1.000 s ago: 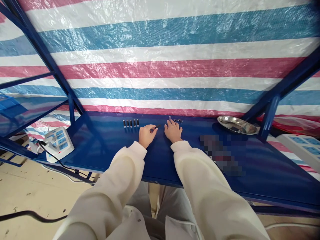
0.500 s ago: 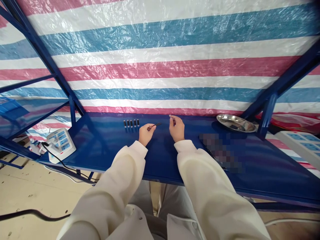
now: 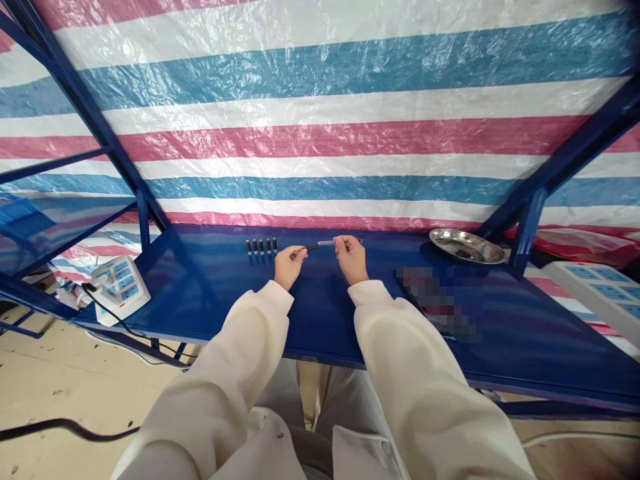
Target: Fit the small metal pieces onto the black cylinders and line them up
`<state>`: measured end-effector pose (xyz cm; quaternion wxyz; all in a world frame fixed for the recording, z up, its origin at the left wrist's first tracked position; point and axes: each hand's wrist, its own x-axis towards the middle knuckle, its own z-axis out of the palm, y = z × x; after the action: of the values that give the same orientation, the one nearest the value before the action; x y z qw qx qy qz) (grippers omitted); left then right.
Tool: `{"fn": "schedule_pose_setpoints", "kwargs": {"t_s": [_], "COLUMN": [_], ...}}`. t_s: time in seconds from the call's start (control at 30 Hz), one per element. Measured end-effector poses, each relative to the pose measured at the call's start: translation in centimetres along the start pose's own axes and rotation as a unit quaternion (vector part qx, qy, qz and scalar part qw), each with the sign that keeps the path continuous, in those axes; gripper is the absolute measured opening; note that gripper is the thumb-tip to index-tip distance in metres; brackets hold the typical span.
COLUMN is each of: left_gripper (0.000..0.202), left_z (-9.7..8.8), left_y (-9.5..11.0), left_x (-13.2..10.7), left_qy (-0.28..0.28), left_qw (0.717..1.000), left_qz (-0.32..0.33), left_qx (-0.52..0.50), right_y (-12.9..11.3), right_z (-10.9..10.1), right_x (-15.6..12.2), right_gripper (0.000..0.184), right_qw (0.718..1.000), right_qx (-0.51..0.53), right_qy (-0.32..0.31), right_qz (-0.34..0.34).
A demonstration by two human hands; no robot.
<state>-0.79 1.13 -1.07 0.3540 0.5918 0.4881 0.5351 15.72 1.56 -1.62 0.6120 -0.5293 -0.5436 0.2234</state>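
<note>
My left hand (image 3: pixel 289 267) pinches a slim black stick-like piece (image 3: pixel 312 247), whose free end points right. Between the fingertips of my right hand (image 3: pixel 353 259) is a thin clear tube (image 3: pixel 326 243), pointing left. The two tips come close together over the table; whether they touch I cannot tell. To the left of my left hand, several short black cylinders (image 3: pixel 261 247) with pale lower ends stand upright in a row.
The blue table (image 3: pixel 200 293) carries a shiny metal dish (image 3: pixel 467 246) at back right and a dark, blurred-out flat object (image 3: pixel 437 303) beside my right forearm. A white power strip (image 3: pixel 120 290) with a black cable lies at the left edge. Striped sheeting (image 3: pixel 320 140) hangs behind.
My right hand has turned and moved slightly, so the clear tube now points left at the black piece. My left hand has shifted a little left.
</note>
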Motion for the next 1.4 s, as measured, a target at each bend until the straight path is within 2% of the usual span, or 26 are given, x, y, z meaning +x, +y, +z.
{"fn": "schedule_pose_setpoints", "kwargs": {"t_s": [0.1,0.3,0.4,0.6,0.7,0.77,0.9,1.03,1.17,1.23,1.3,1.4], "left_gripper": [0.016,0.015,0.014,0.016,0.014,0.011,0.007,0.009,0.009,0.008,0.011,0.019], "left_z": [0.0,0.1,0.2,0.2,0.0,-0.1,-0.6,-1.3,-2.3,-2.9,-3.5,-4.2], "left_y": [0.0,-0.1,-0.1,0.2,0.6,1.1,2.5,5.1,7.8,8.6,8.8,8.0], "left_x": [0.0,-0.1,-0.2,-0.3,-0.4,-0.5,-0.2,0.9,3.5,5.2,6.9,8.7], "left_qy": [-0.001,-0.057,-0.069,-0.047,-0.009,-0.002,-0.042,-0.126,-0.218,-0.242,-0.254,-0.268], "left_qw": [1.0,0.997,0.997,0.998,0.996,0.989,0.956,0.91,0.869,0.858,0.845,0.827], "left_qz": [-0.001,0.02,0.024,0.044,0.077,0.108,0.197,0.247,0.268,0.273,0.268,0.248], "left_qx": [-0.019,-0.037,-0.027,-0.001,0.051,0.096,0.214,0.309,0.354,0.363,0.387,0.427], "right_y": [0.1,-0.3,-0.7,-1.1,-1.2,-1.2,-1.2,-1.2,-1.3,-1.3,-1.2,-1.0], "right_z": [0.0,0.5,0.6,0.9,1.0,1.0,0.8,0.8,1.1,1.2,1.2,1.2], "right_x": [0.0,-0.4,-0.7,-1.0,-1.1,-1.1,-0.9,-0.8,-0.8,-0.8,-0.7,-0.7], "right_gripper": [0.034,0.035,0.035,0.037,0.038,0.039,0.039,0.038,0.038,0.04,0.041,0.04], "right_qw": [1.0,0.993,0.99,0.983,0.96,0.941,0.917,0.909,0.906,0.909,0.915,0.922], "right_qx": [0.01,0.053,0.063,0.114,0.201,0.248,0.29,0.301,0.294,0.285,0.271,0.254], "right_qy": [-0.009,-0.104,-0.129,-0.131,-0.151,-0.165,-0.178,-0.187,-0.198,-0.199,-0.193,-0.181], "right_qz": [0.004,0.004,0.012,0.06,0.123,0.161,0.208,0.22,0.231,0.23,0.227,0.228]}}
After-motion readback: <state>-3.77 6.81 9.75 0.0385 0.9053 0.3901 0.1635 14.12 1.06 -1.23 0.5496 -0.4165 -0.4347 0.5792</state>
